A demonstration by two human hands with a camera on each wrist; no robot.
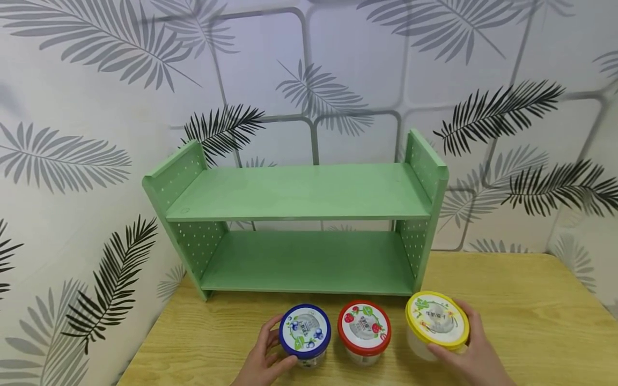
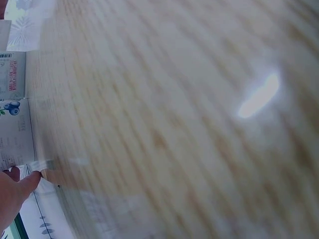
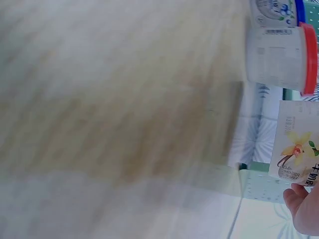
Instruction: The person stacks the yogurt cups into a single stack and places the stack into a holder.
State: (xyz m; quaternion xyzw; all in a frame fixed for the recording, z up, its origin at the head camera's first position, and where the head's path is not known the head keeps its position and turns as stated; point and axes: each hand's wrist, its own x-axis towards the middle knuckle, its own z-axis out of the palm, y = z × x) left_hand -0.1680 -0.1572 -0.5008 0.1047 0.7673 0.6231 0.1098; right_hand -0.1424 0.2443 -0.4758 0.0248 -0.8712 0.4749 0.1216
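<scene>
Three tubs with printed lids stand in a row in the head view. My left hand (image 1: 264,355) holds the left side of the blue-lidded tub (image 1: 305,329), which has blueberries on it; the thumb lies in front and the fingers curl at its side. In the middle, the red-lidded tub (image 1: 364,327) with strawberries stands untouched. My right hand (image 1: 475,351) grips the yellow-lidded tub (image 1: 436,320) from its right side. That tub is tilted and raised off the table, as its vanilla-flower side (image 3: 297,147) in the right wrist view also shows.
A green two-tier shelf (image 1: 309,262) with perforated side panels stands behind the tubs. Its upper board (image 1: 299,190) and lower board hold nothing. The wooden table (image 1: 521,300) reaches to the right, and a leaf-patterned wall (image 1: 347,64) rises behind.
</scene>
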